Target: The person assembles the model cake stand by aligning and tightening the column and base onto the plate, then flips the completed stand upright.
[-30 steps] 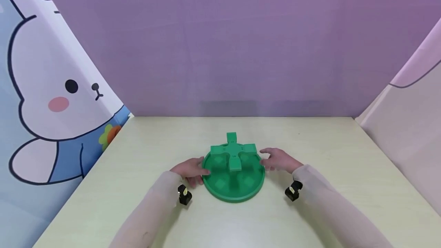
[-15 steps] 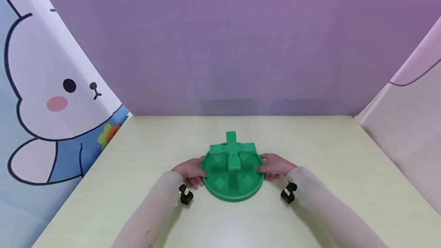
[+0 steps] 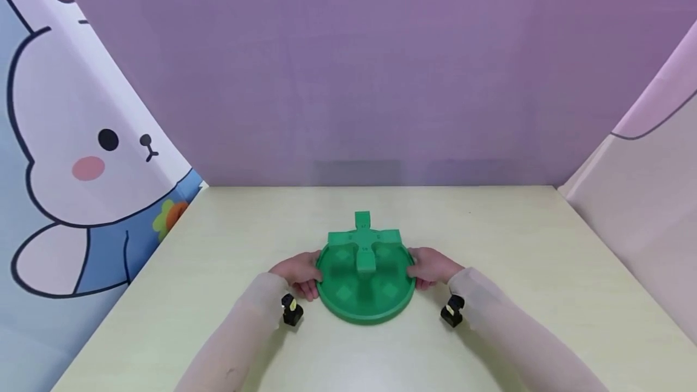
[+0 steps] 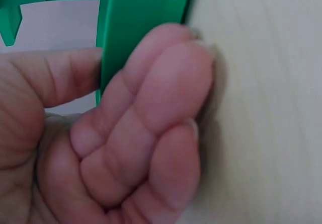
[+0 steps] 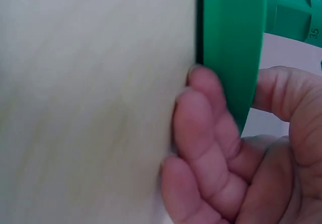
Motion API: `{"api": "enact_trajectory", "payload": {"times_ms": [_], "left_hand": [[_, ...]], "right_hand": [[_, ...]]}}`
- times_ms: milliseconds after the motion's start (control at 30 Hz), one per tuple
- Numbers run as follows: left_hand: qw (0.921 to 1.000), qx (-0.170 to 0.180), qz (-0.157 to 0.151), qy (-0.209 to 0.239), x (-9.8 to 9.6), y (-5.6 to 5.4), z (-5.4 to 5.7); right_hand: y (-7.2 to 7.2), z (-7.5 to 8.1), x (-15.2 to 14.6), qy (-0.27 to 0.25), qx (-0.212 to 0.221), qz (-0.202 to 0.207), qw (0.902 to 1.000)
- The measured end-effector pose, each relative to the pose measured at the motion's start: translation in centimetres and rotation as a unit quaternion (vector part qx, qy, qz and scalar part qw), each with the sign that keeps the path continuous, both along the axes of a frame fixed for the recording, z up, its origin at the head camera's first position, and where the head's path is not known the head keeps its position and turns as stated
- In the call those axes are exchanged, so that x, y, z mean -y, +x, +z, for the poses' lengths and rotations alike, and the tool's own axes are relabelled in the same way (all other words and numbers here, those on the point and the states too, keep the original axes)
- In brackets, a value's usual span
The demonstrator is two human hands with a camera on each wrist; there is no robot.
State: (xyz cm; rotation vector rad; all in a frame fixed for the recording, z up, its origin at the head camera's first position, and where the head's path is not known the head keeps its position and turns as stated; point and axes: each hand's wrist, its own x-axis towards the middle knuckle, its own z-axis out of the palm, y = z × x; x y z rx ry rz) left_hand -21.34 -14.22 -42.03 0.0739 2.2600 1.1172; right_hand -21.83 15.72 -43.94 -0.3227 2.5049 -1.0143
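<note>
A round green tray with a raised rim lies on the table, and a green cross-shaped piece with small dark figures on its arms stands over its far half. At the tray's left side my left hand grips the rim. Its thumb is on the inner side, with the fingers bent along the outer wall, close to the tabletop. Opposite, my right hand holds the rim in the same way, its thumb inside and its fingers against the outside. Some fingertips under the edge are hidden.
The pale wooden table ends at a purple cloth backdrop. A rabbit-print cloth hangs on the left and a pale cloth on the right. A small black device sits at each wrist.
My right hand has come in from the right, from beside the rim to a hold on it. My left thumb and fingers have closed on the left rim. The tray stays on the table.
</note>
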Motion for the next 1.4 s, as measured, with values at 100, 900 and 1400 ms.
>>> {"api": "enact_trajectory", "payload": {"times_ms": [100,900,1400], "left_hand": [[0.9997,-0.002,0.004,-0.022,-0.1,0.0,0.3],[0.9949,-0.014,0.067,0.073,0.0,0.4,1.3],[0.9585,-0.013,0.092,0.270,-0.6,0.9,2.9]], "right_hand": [[-0.2,0.3,-0.2,-0.011,-0.001,-0.007,0.9999],[0.9,0.9,-2.6,-0.228,0.043,-0.047,0.9716],[2.1,3.0,-4.5,-0.357,0.074,-0.052,0.9298]]}}
